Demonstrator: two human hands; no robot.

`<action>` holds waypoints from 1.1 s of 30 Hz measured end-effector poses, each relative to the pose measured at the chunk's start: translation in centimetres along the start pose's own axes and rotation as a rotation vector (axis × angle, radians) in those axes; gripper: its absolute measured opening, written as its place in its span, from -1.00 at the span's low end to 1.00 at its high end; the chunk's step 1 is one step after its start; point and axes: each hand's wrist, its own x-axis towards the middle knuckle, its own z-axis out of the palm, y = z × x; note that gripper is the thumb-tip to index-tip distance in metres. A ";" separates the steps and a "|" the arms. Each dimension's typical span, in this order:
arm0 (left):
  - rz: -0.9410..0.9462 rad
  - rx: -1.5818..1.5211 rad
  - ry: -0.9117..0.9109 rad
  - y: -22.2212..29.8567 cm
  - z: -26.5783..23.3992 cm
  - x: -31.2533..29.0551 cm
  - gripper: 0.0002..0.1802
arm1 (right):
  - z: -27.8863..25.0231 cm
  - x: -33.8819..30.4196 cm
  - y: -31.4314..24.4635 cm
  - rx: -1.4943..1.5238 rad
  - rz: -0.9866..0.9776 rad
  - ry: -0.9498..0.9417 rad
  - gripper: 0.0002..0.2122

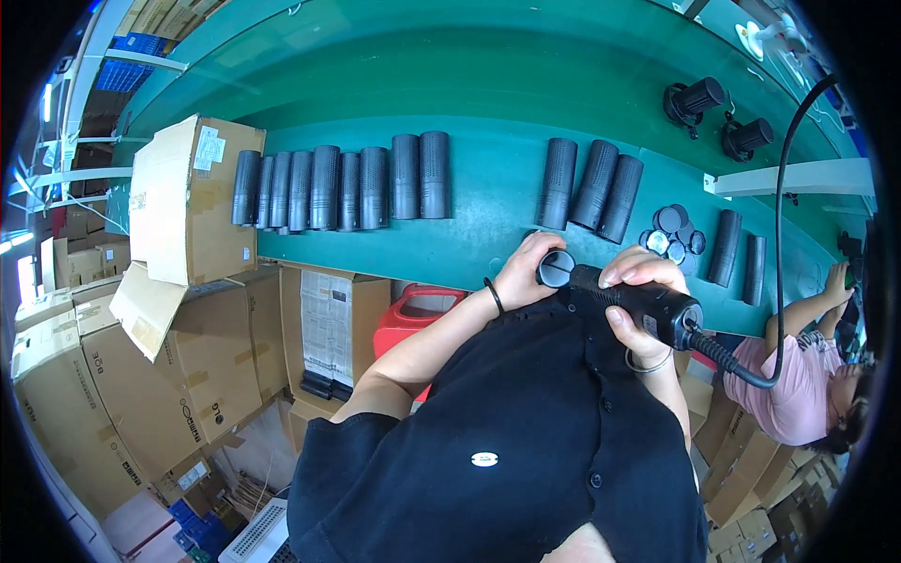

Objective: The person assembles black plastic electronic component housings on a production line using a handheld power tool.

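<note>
My left hand point(522, 279) is closed around a round black tube point(556, 270), seen nearly end-on with a greyish inside and a dark line across it. Wrapped round a black corded hand tool point(668, 313) is my right hand point(648, 279). The tool's ribbed front end point(591, 281) sits close beside the tube's rim; whether the two touch I cannot tell. From its back a coiled cord sleeve point(727, 357) leads into a black cable. Just beyond my right hand lies a group of small round black caps point(674, 230), some with shiny faces.
On the green bench point(497, 246), a row of black perforated tubes point(326, 188) lies at left, with more tubes point(593, 186) ahead and at right. An open cardboard box point(211, 202) stands at left. A red container point(413, 310) is below the bench edge. Another person point(784, 380) works at right.
</note>
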 end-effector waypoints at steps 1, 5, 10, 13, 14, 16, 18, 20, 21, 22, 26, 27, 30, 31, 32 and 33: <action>0.000 -0.001 0.005 -0.1 0.0 -0.1 -0.38 | 0.0 0.1 0.0 -0.006 -0.012 -0.024 -0.68; 0.004 0.008 0.002 0.2 -0.1 0.0 -0.38 | 0.3 0.3 -0.5 -0.010 -0.008 -0.101 -0.67; 0.027 0.006 -0.001 0.0 0.0 0.0 -0.38 | 0.3 -0.2 0.0 -0.064 -0.041 -0.065 -0.62; 0.027 0.023 0.004 0.1 -0.1 -0.1 -0.38 | 0.1 0.0 -0.2 -0.107 -0.038 -0.109 -0.59; 0.026 0.023 0.005 0.1 -0.1 -0.1 -0.38 | 0.1 0.0 -0.2 -0.107 -0.037 -0.108 -0.60; 0.022 0.025 0.001 0.2 0.0 -0.1 -0.38 | 0.2 0.0 -0.3 -0.109 -0.036 -0.108 -0.60; 0.022 0.013 -0.001 0.2 0.0 0.1 -0.38 | 0.3 -0.2 -0.3 -0.136 -0.024 -0.023 -0.60; 0.018 0.005 -0.001 0.2 0.0 0.0 -0.38 | 0.5 -0.3 0.0 -0.159 -0.018 0.051 -0.58; 0.017 0.002 -0.003 0.2 0.0 0.0 -0.38 | 0.4 -0.2 0.0 -0.190 -0.019 0.066 -0.57; 0.014 0.000 -0.002 0.2 0.0 0.0 -0.38 | 0.4 -0.1 -0.1 -0.188 -0.018 0.063 -0.57; 0.020 0.011 0.001 0.1 -0.1 0.0 -0.38 | 0.5 0.1 -0.7 -0.166 -0.039 -0.121 -0.59; 0.019 0.006 0.003 0.2 -0.1 0.0 -0.38 | 0.6 -0.1 -0.7 -0.134 -0.035 -0.138 -0.60; 0.026 -0.002 0.003 0.3 -0.1 0.3 -0.38 | 1.0 -0.1 -1.1 -0.157 -0.029 -0.122 -0.56; 0.036 -0.002 0.004 0.3 -0.1 0.3 -0.38 | 1.2 -0.2 -1.0 -0.137 -0.021 -0.078 -0.54; 0.035 -0.001 0.004 0.4 -0.1 0.3 -0.38 | 1.3 -0.3 -1.1 -0.135 -0.021 -0.077 -0.54; 0.032 -0.004 0.002 0.5 -0.1 0.3 -0.39 | 1.4 -0.4 -1.2 -0.101 -0.012 -0.081 -0.52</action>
